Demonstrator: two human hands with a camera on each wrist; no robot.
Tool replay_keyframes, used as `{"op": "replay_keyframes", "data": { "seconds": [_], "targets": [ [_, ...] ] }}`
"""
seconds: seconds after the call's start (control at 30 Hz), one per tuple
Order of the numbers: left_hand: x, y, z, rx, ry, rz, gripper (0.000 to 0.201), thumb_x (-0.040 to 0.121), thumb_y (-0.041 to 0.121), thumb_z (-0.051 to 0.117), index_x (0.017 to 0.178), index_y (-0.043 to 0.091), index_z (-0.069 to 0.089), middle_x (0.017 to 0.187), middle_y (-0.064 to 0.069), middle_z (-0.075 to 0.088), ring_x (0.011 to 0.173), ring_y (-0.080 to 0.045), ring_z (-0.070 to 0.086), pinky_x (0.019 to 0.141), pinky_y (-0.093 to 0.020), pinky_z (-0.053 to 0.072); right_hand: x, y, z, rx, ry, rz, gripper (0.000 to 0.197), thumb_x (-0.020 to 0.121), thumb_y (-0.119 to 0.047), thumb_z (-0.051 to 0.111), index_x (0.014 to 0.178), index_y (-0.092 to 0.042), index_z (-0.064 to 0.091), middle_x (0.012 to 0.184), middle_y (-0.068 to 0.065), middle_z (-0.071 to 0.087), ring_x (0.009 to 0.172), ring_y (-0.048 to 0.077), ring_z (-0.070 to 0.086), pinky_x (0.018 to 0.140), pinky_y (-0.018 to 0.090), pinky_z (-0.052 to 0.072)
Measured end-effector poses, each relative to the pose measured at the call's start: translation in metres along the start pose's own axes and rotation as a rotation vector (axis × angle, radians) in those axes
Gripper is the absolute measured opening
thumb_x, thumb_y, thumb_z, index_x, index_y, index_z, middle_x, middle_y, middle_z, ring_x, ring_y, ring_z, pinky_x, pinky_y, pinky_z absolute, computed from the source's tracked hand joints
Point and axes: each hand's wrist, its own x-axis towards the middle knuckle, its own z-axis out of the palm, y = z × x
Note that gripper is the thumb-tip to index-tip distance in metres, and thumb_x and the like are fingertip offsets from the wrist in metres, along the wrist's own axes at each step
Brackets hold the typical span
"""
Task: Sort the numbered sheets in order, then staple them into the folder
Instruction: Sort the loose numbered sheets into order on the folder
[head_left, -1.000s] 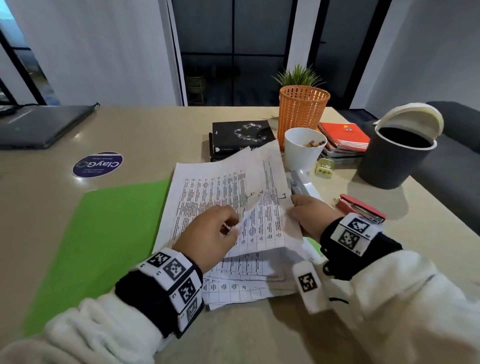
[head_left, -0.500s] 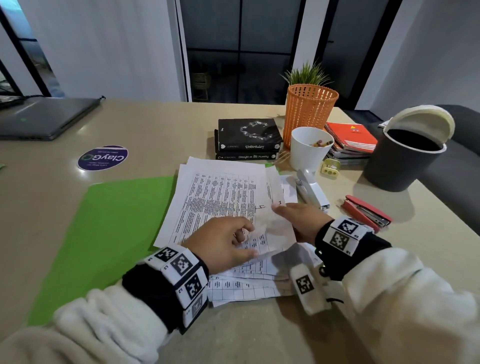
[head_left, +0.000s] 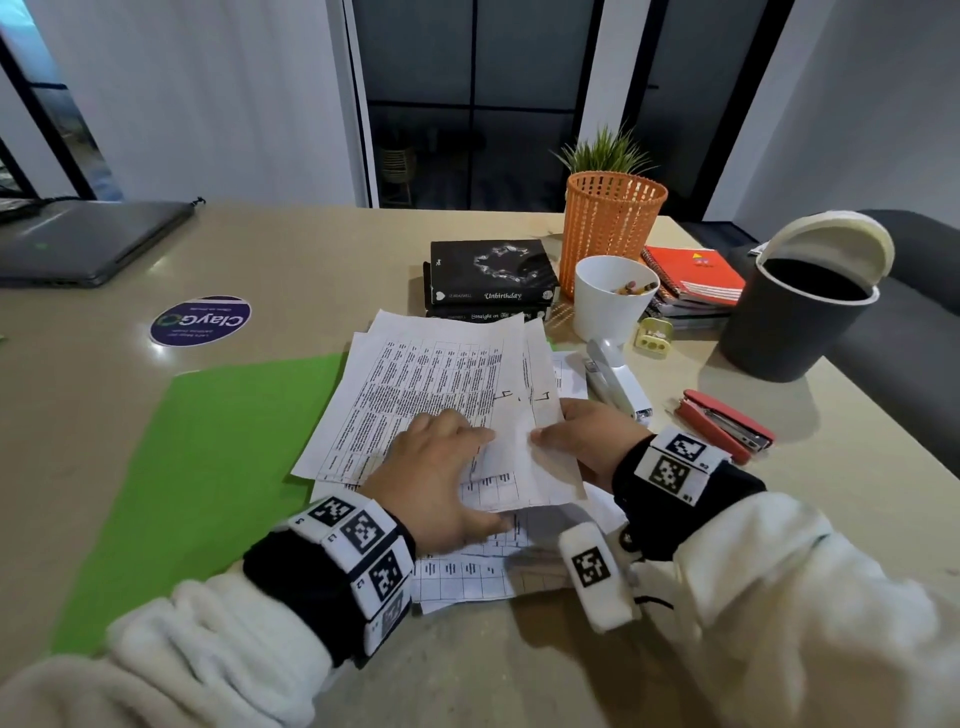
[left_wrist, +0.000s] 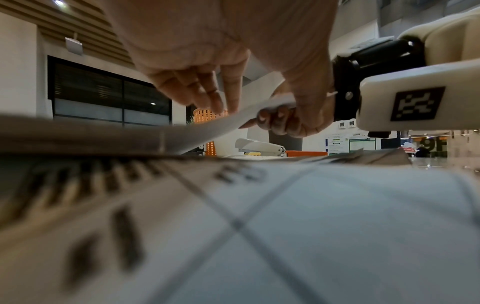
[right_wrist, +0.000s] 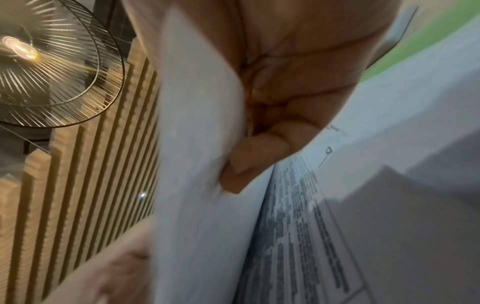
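Note:
A loose stack of printed sheets (head_left: 415, 395) lies on the open green folder (head_left: 208, 467) in the head view. My left hand (head_left: 436, 467) rests on the stack with its fingers (left_wrist: 205, 92) stretched out and pressing down. My right hand (head_left: 582, 441) pinches the right edge of a raised sheet (head_left: 524, 467), thumb on top and fingers (left_wrist: 278, 121) curled beneath. Handwritten numbers 4 and 7 show at the sheets' far right corners. The right wrist view shows the raised sheet (right_wrist: 194, 144) against my curled fingers (right_wrist: 246, 164). A white stapler (head_left: 618, 384) lies just beyond my right hand.
A red stapler (head_left: 724, 426) lies right of the white one. Behind the sheets are black books (head_left: 488, 275), a white cup (head_left: 610, 301), an orange basket (head_left: 613, 223), red notebooks (head_left: 696, 280) and a dark bin (head_left: 800, 317). A laptop (head_left: 88, 239) sits far left.
The sheets my right hand held up have come down closer to the stack. My left fingers went from a curled pinch to lying stretched on the paper.

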Motion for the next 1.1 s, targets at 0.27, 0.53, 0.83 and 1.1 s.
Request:
{"op": "replay_keyframes", "data": {
  "seconds": [0.27,0.53,0.83,1.1],
  "targets": [
    [0.001,0.000,-0.002,-0.079,0.003,-0.071,0.039,0.092,0.010,0.044,0.129,0.020,0.048,0.077,0.010,0.050,0.055,-0.003,0.044,0.044,-0.015,0.029,-0.004,-0.004,0.001,0.112,-0.058,0.027,0.008,0.093,-0.010,0.054,0.098,-0.005,0.055,0.082,0.013,0.062,0.062,0.022,0.059,0.055,0.029,0.053],
    [0.004,0.002,-0.009,-0.163,0.165,-0.237,0.076,0.093,0.009,0.041,0.147,0.032,-0.008,0.073,-0.001,0.050,0.059,-0.015,0.047,0.058,-0.028,0.038,-0.004,0.016,-0.026,0.086,0.127,0.122,0.014,0.090,-0.028,0.060,0.090,-0.014,0.057,0.088,0.006,0.052,0.079,0.019,0.052,0.064,0.032,0.049],
    [-0.002,0.007,-0.013,-0.206,0.232,-0.063,0.091,0.093,0.006,0.042,0.117,0.061,-0.027,0.107,-0.004,0.052,0.062,-0.003,0.044,0.055,-0.011,0.034,-0.008,0.015,-0.017,0.295,0.105,0.195,0.012,0.090,-0.017,0.061,0.086,-0.008,0.054,0.081,0.011,0.053,0.066,0.023,0.054,0.062,0.034,0.050],
    [0.002,-0.004,-0.002,-0.181,0.011,-0.077,0.053,0.095,0.003,0.034,0.134,0.039,0.040,0.129,0.002,0.047,0.058,-0.001,0.042,0.048,-0.008,0.033,0.000,0.015,-0.008,0.371,0.036,0.169,0.011,0.091,-0.008,0.057,0.081,-0.006,0.052,0.070,0.010,0.055,0.057,0.018,0.057,0.056,0.026,0.051]
  ]
}}
